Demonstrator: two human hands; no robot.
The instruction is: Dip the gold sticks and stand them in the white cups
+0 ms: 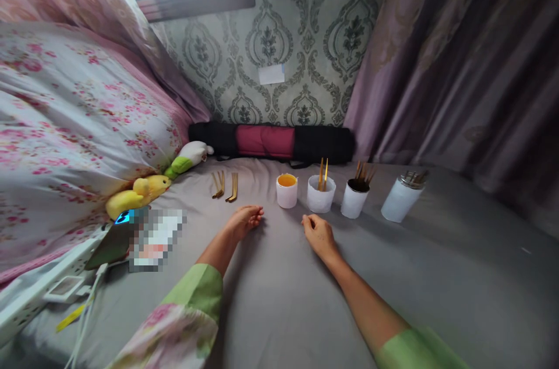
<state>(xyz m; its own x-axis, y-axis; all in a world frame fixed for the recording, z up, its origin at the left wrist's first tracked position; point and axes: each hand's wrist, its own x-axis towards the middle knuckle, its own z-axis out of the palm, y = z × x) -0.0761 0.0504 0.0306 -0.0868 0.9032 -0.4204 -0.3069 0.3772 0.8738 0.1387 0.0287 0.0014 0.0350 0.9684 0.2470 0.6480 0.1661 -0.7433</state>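
Note:
My left hand (245,222) rests on the grey sheet with its fingers curled loosely together, and nothing shows in it. To its right, my right hand (321,236) is also closed, thumb against the forefinger, with no object visible. Just beyond the hands stand a white cup with an orange inside (287,194) and a wider white cup (321,197) holding two thin gold sticks (323,176). Farther right, a white container (353,203) holds several brown sticks (363,174). Beyond my left hand lie several gold-coloured rods with bent ends (233,185), in two groups.
A white jar with a metal rim (398,201) leans at the right, thin pieces at its mouth. A black and maroon roll (266,142) lies along the wall. At left are plush toys (140,191), a phone (111,244), a power strip (43,293) and a white cable (87,316).

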